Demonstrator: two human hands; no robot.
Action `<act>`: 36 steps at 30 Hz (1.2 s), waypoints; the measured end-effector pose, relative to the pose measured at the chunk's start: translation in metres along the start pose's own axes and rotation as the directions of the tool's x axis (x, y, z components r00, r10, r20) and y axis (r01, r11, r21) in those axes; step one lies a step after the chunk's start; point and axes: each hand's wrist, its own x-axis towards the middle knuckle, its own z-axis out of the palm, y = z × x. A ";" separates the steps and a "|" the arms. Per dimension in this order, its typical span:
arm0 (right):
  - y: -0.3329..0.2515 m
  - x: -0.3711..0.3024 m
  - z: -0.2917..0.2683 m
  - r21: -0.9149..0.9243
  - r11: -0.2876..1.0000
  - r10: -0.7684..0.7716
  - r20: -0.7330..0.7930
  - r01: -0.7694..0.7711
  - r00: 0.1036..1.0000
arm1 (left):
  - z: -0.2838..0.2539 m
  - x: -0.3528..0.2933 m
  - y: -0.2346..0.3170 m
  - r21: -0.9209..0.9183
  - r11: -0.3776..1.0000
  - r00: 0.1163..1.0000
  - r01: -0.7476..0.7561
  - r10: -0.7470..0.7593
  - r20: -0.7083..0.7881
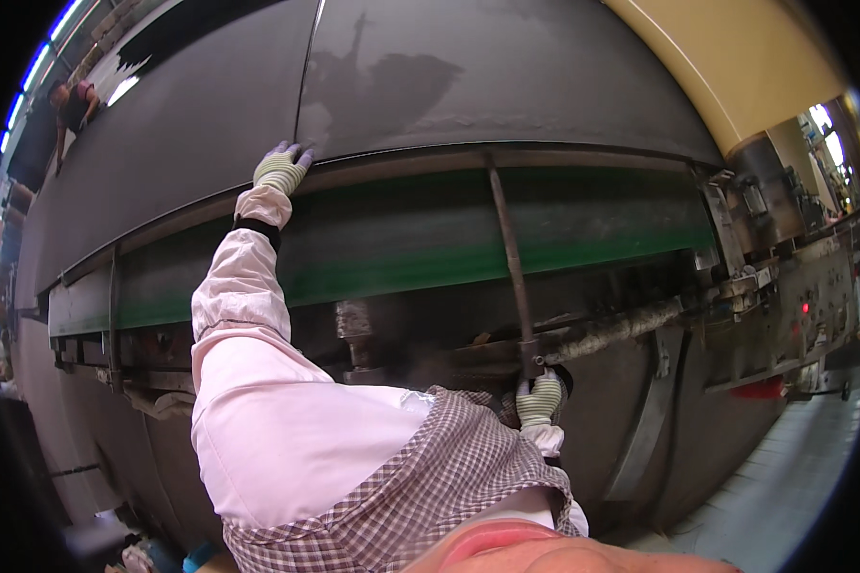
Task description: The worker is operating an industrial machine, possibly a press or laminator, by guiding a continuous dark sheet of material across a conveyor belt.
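My left hand [284, 169], in a striped glove with pale purple fingertips, reaches forward with its fingers spread. They lie on the near edge of a wide dark grey sheet [201, 115], beside a narrow seam that runs away from me. Lower down and to the right, my right hand [540, 397], in a matching glove, is curled by the lower end of an upright metal rod [513, 258]. A small metal fitting [539, 361] sits at its fingertips; what the fingers close on is hidden. Damp-looking darker patches [382, 81] mark the sheet beyond the seam.
Below the sheet's edge runs a green-edged belt [401, 272]. A large tan roll or cover [736, 62] stands at the far right, above a machine panel [803, 325] with a red light. Another person [75, 107] leans over the sheet at the far left.
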 end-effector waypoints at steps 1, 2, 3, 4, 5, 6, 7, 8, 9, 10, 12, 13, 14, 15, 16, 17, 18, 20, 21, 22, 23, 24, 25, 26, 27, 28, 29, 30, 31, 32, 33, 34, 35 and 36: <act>0.000 0.000 0.001 0.010 1.000 -0.023 -0.042 0.023 0.999 | -0.001 0.001 0.014 0.007 1.000 1.000 -0.022 0.023 -0.008; -0.002 0.001 0.001 0.018 0.999 -0.044 -0.072 0.046 0.996 | -0.006 -0.004 0.028 -0.003 0.998 0.998 -0.061 0.061 -0.028; -0.004 0.003 0.000 0.025 0.997 -0.065 -0.104 0.068 0.992 | -0.011 -0.005 0.042 0.007 0.994 0.994 -0.107 0.107 -0.012; -0.006 0.007 -0.003 0.033 0.994 -0.094 -0.146 0.100 0.985 | -0.016 -0.003 0.057 0.015 0.988 0.988 -0.153 0.153 0.005; -0.009 0.009 -0.005 0.045 0.995 -0.079 -0.131 0.085 0.988 | -0.019 -0.003 0.071 0.025 0.980 0.980 -0.199 0.198 0.026; -0.011 0.011 -0.008 0.056 0.996 -0.063 -0.117 0.070 0.991 | -0.023 -0.003 0.086 0.017 0.974 0.974 -0.225 0.224 0.028; -0.010 0.010 -0.009 0.074 0.995 -0.058 -0.091 0.065 0.994 | -0.026 -0.007 0.096 0.026 0.973 0.972 -0.231 0.229 0.041; -0.003 0.007 -0.004 0.114 0.993 -0.018 0.020 0.016 1.000 | -0.030 -0.011 0.104 0.035 0.971 0.971 -0.237 0.235 0.054; -0.003 0.005 -0.008 0.120 0.993 -0.015 0.000 0.015 1.000 | -0.032 -0.011 0.121 0.039 0.963 0.962 -0.268 0.265 0.066; -0.006 0.006 -0.009 0.127 0.992 -0.013 -0.020 0.015 1.000 | -0.032 -0.007 0.137 0.052 0.954 0.954 -0.296 0.293 0.059; -0.006 0.008 -0.009 0.125 0.991 -0.031 -0.062 0.038 0.998 | -0.029 -0.005 0.166 0.057 0.946 0.946 -0.320 0.315 0.081; -0.007 0.008 -0.009 0.152 0.988 -0.022 -0.051 0.030 0.998 | -0.031 -0.007 0.175 0.071 0.944 0.945 -0.322 0.315 0.092; -0.008 0.010 -0.010 0.180 0.983 -0.015 -0.042 0.022 0.999 | -0.032 -0.015 0.187 0.091 0.943 0.945 -0.322 0.313 0.094; -0.009 0.011 -0.010 0.209 0.978 -0.008 -0.032 0.014 0.999 | -0.024 -0.017 0.194 0.051 0.937 0.938 -0.346 0.344 0.039; -0.011 0.013 -0.013 0.207 0.978 -0.021 -0.039 0.029 0.999 | -0.016 -0.016 0.202 0.006 0.926 0.926 -0.376 0.376 -0.011; -0.009 0.013 -0.013 0.217 0.976 -0.015 -0.023 0.019 1.000 | -0.012 -0.016 0.212 -0.044 0.911 0.911 -0.409 0.405 -0.079; -0.008 0.013 -0.012 0.227 0.974 -0.008 -0.006 0.010 1.000 | -0.011 -0.014 0.223 -0.091 0.898 0.902 -0.431 0.424 -0.080; -0.009 0.012 -0.014 0.225 0.974 -0.009 -0.008 0.011 1.000 | -0.011 -0.006 0.251 -0.154 0.871 0.884 -0.466 0.467 -0.028; -0.010 0.013 -0.015 0.217 0.976 -0.013 -0.021 0.017 1.000 | -0.010 -0.001 0.269 -0.190 0.855 0.871 -0.483 0.491 -0.003; -0.009 0.013 -0.014 0.220 0.975 -0.025 -0.032 0.031 0.999 | -0.015 -0.001 0.286 -0.227 0.856 0.874 -0.464 0.484 0.039; -0.008 0.013 -0.014 0.222 0.974 -0.035 -0.043 0.044 0.998 | -0.013 -0.001 0.301 -0.207 0.853 0.867 -0.479 0.496 0.040; -0.010 0.014 -0.015 0.211 0.977 -0.013 -0.021 0.017 1.000 | -0.014 0.000 0.321 -0.193 0.840 0.851 -0.508 0.524 0.038; -0.009 0.012 -0.015 0.206 0.979 0.003 -0.017 0.001 1.000 | -0.013 -0.001 0.339 -0.178 0.825 0.834 -0.537 0.551 0.037; -0.007 0.011 -0.012 0.208 0.978 0.011 -0.016 -0.007 1.000 | -0.018 -0.004 0.357 -0.136 0.836 0.832 -0.532 0.546 0.102; -0.006 0.009 -0.010 0.211 0.977 0.018 -0.015 -0.015 1.000 | -0.020 -0.007 0.370 -0.123 0.829 0.822 -0.545 0.558 0.116; -0.008 0.012 -0.012 0.211 0.977 0.013 -0.029 -0.006 1.000 | -0.023 -0.008 0.383 -0.110 0.819 0.810 -0.563 0.574 0.123; -0.010 0.015 -0.016 0.212 0.977 0.006 -0.041 0.003 0.999 | -0.026 -0.009 0.393 -0.098 0.809 0.798 -0.579 0.588 0.131; -0.012 0.018 -0.019 0.212 0.977 -0.002 -0.052 0.013 0.999 | -0.026 -0.011 0.399 -0.165 0.787 0.777 -0.594 0.615 0.136; -0.015 0.019 -0.024 0.199 0.980 0.017 -0.057 -0.005 0.998 | -0.027 -0.012 0.406 -0.340 0.728 0.739 -0.596 0.663 0.124; -0.015 0.018 -0.025 0.201 0.979 0.021 -0.059 -0.009 0.998 | -0.017 -0.011 0.402 -0.453 0.652 0.712 -0.608 0.701 0.053; -0.015 0.016 -0.023 0.212 0.977 0.030 -0.052 -0.018 0.998 | -0.012 -0.012 0.393 -0.552 0.568 0.687 -0.611 0.726 -0.012; -0.013 0.015 -0.020 0.217 0.976 0.027 -0.046 -0.016 0.999 | -0.008 -0.012 0.376 -0.493 0.630 0.744 -0.600 0.667 -0.053; -0.013 0.014 -0.019 0.219 0.975 0.030 -0.041 -0.020 0.999 | -0.009 -0.016 0.352 -0.435 0.687 0.788 -0.583 0.608 -0.096; -0.014 0.013 -0.019 0.215 0.976 0.036 -0.037 -0.028 0.999 | -0.001 -0.007 0.320 -0.392 0.732 0.823 -0.557 0.548 -0.147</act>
